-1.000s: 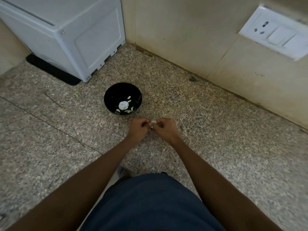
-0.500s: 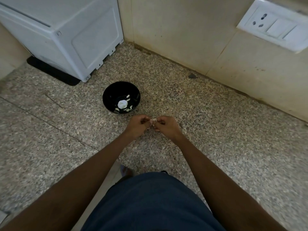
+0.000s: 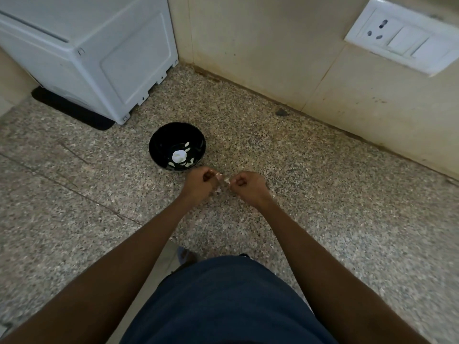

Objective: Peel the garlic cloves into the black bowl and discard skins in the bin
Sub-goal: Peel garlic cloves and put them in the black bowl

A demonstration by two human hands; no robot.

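One black bowl (image 3: 177, 146), two hands, left (image 3: 200, 184) and right (image 3: 248, 187), one white appliance (image 3: 94, 55), one switchboard (image 3: 407, 37).

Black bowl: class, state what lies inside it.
Inside the black bowl lie a round white garlic piece and several small pale cloves. Its near wall hides part of the bottom.
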